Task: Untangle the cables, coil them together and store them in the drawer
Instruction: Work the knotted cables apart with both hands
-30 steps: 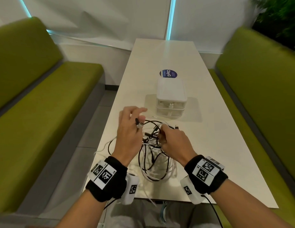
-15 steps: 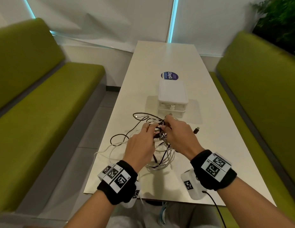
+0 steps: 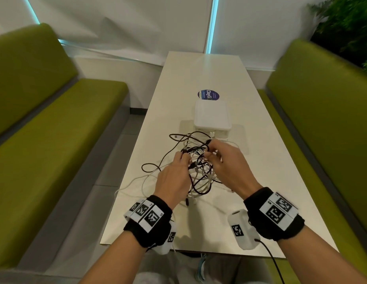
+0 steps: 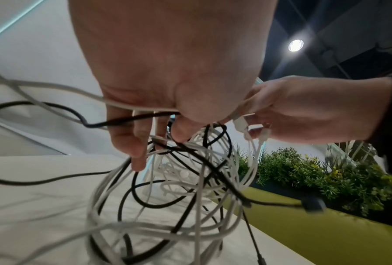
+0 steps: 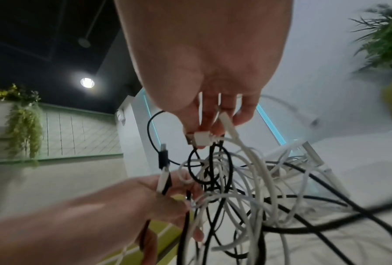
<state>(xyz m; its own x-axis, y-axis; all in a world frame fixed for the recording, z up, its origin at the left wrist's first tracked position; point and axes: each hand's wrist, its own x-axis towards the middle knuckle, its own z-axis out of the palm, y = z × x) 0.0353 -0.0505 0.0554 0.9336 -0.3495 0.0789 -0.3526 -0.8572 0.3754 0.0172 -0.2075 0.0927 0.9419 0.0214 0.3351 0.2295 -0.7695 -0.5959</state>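
Note:
A knot of black and white cables hangs between both hands above the white table. My left hand curls its fingers round several black and white strands on the left of the knot. My right hand pinches a white USB plug and nearby strands at the top of the knot. Loose loops trail onto the table to the left. Just beyond the hands stands a small white drawer box, its drawers shut.
A round blue sticker lies on the table behind the box. Green benches run along both sides of the table, with plants at the far right. Table edges lie close on the left and near sides.
Both hands have moved closer together and further forward over the knot. The left hand has dropped from its raised hold into the strands, and a black loop now lies out to the left.

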